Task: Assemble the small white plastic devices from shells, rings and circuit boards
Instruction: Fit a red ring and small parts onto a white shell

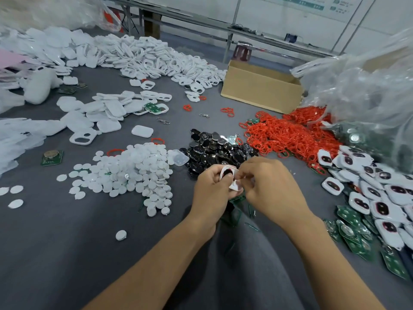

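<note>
Left hand (209, 189) pinches a small white shell (226, 172) between thumb and curled fingers, opening turned up; a red rim and dark insert show inside it. Right hand (270, 186) grips the same piece from the other side, fingertips curled onto a second white part at its lower edge; exact contact is hidden by the fingers. Both are held over the grey table (67, 253), just in front of the black inserts (214, 148)

Judgement: one unit mid-assembly

Done: a heap of fitted shells (362, 198) lies to the right

Left: large stocks of red rings (290, 135), white discs (134, 173), green circuit boards (353, 238) and bare shells (156, 57) at the far side. Far from finished
</note>
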The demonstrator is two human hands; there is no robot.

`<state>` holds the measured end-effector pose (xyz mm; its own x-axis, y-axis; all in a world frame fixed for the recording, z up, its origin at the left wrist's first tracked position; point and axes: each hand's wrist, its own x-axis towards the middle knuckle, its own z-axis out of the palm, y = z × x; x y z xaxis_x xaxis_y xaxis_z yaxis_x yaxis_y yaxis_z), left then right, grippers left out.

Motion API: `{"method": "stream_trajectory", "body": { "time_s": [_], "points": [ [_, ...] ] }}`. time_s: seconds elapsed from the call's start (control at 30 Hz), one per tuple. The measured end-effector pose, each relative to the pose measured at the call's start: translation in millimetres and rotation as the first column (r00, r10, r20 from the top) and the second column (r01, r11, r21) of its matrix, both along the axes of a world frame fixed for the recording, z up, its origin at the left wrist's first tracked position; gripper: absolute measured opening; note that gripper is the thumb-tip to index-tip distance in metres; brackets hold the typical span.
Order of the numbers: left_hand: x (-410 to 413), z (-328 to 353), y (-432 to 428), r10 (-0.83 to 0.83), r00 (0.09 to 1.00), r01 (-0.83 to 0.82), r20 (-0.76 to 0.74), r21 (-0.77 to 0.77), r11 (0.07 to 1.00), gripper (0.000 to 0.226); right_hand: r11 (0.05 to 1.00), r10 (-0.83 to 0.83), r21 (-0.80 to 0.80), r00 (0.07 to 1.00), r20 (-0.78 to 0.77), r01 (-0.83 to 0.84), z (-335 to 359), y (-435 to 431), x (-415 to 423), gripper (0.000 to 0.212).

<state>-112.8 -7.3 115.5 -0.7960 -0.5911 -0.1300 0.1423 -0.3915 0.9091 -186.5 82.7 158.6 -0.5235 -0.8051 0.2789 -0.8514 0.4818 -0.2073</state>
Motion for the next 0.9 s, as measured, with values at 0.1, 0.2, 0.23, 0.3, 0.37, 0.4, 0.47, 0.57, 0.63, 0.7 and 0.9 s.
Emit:
{"method": "stream_trajectory", "body": {
  "time_s": [0.1, 0.2, 0.23, 0.3, 0.37, 0.4, 0.47, 0.57, 0.63, 0.7, 0.9],
  "points": [
    [0.7, 0.1, -0.6, -0.011, 1.0, 0.011, -0.003, -0.008, 1.0, 0.019, 0.999, -0.049, -0.019, 0.999, -0.002, 0.049, 1.2, -1.2, 0.1, 0.013],
    [1.1, -0.8, 0.0, -0.03, 1.0, 0.03, -0.002, -0.038, 0.999, 0.019, 0.996, -0.084, -0.019, 0.997, 0.002, 0.084, 1.2, -2.1, -2.4, 0.012],
    [1.3, -1.0, 0.1, -0.033, 0.999, 0.033, 0.001, -0.049, 0.998, 0.018, 0.997, -0.082, -0.01, 0.997, 0.005, 0.082, 0.8, -2.4, -2.9, 0.012],
    [1.2, -1.7, -0.3, -0.034, 0.999, 0.034, 0.001, -0.059, 0.998, 0.018, 0.997, -0.071, 0.013, 0.997, 0.013, 0.071, -0.1, -3.1, -3.7, 0.013],
    [1.3, -2.3, -1.2, -0.035, 0.999, 0.034, -0.003, -0.066, 0.997, 0.02, 0.998, -0.065, 0.017, 0.998, 0.015, 0.065, -0.9, -3.7, -3.8, 0.013],
    [1.3, -2.5, -1.5, -0.036, 0.999, 0.035, -0.005, -0.068, 0.997, 0.021, 0.998, -0.063, 0.006, 0.998, 0.016, 0.063, -1.4, -3.9, -3.8, 0.013],
    [1.6, -3.1, -2.0, -0.04, 0.999, 0.039, -0.007, -0.069, 0.997, 0.022, 0.998, -0.056, -0.022, 0.998, 0.018, 0.056, -2.4, -3.3, -3.0, 0.013],
    [1.6, -4.0, -2.4, -0.042, 0.999, 0.042, -0.002, -0.06, 0.997, 0.025, 0.998, -0.033, -0.046, 0.999, -0.011, 0.033, -2.4, 0.0, -0.8, 0.012],
    [1.3, -4.2, -2.5, -0.038, 0.999, 0.038, 0.003, -0.059, 0.998, 0.025, 1.0, -0.015, -0.021, 0.998, -0.058, 0.014, -1.6, 1.3, 0.3, 0.013],
    [1.1, -4.2, -2.3, -0.044, 0.999, 0.044, 0.001, -0.059, 0.997, 0.025, 0.999, -0.01, 0.031, 0.994, -0.107, 0.013, -0.7, 0.1, 0.8, 0.015],
    [1.5, -6.2, -3.2, -0.055, 0.998, 0.056, 0.009, -0.076, 0.996, 0.025, 0.999, 0.039, 0.004, 0.995, -0.092, -0.039, -5.0, -2.9, -2.3, 0.012]
  ]
}}
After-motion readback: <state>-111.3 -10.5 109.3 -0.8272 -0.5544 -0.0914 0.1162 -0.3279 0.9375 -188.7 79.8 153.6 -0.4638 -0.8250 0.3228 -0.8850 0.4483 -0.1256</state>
